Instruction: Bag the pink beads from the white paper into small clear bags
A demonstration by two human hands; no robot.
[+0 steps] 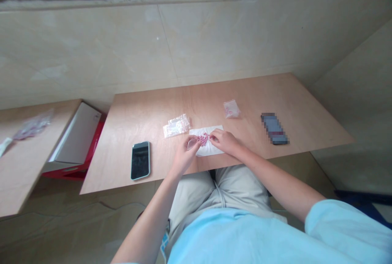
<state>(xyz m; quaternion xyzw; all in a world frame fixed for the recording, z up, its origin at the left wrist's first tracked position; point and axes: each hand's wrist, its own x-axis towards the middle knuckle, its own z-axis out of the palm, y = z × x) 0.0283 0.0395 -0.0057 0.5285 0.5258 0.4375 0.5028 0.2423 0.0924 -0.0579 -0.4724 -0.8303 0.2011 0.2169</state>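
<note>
A small heap of pink beads (202, 139) lies on a white sheet (211, 150), cloth or paper, near the front edge of the table. From the left, my left hand (185, 151) pinches a small clear plastic bag (192, 144) close beside the beads. My right hand (226, 141) rests over the sheet's right side, thumb and forefinger pressed together at the edge of the heap. Whatever sits between those fingertips is too small to make out.
Behind the sheet lie flat clear plastic bags (177, 125) and a bag with pinkish contents (232, 109). A phone (141, 160) is at left, a blurred-out phone-like device (275, 128) at right. A second table (18, 174) stands left, beyond a white box (78, 135).
</note>
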